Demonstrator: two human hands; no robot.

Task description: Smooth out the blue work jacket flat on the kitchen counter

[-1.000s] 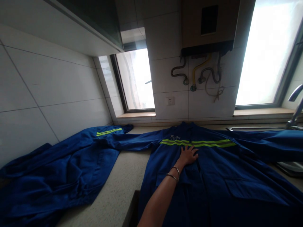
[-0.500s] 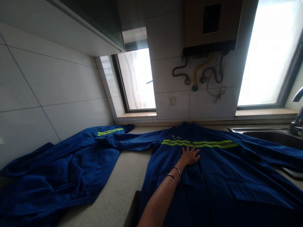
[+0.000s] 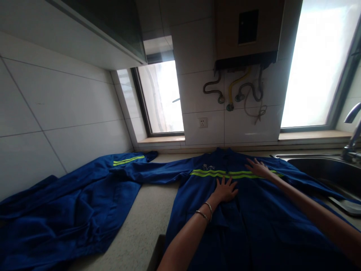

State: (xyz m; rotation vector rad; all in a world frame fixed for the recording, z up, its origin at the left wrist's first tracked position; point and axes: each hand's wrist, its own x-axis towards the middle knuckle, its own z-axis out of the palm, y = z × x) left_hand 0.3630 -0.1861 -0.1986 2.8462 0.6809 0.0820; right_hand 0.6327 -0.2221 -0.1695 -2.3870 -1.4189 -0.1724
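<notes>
A blue work jacket [image 3: 208,195] with a yellow-green reflective stripe across the chest lies spread out, front side up, its collar toward the wall. My left hand [image 3: 226,189], with bracelets at the wrist, rests flat on the jacket's front just below the stripe, fingers spread. Over the right part of the chest, at the stripe, is my right hand [image 3: 258,168], its fingers stretched out; whether it presses on the cloth I cannot tell. Neither hand holds anything. One sleeve reaches left onto a second blue garment [image 3: 73,207], which lies rumpled and has a similar stripe.
Both garments lie on a pale speckled countertop [image 3: 141,222]. At the right are a metal sink [image 3: 318,171], a faucet [image 3: 352,131] and a flat light object [image 3: 346,206]. A water heater [image 3: 248,34] with hoses hangs on the wall, and a cabinet [image 3: 98,34] juts out upper left.
My right hand has come in from the right over the jacket's chest. My left hand stays flat in place. The right sleeve lies lower, showing more of the sink and the flat object.
</notes>
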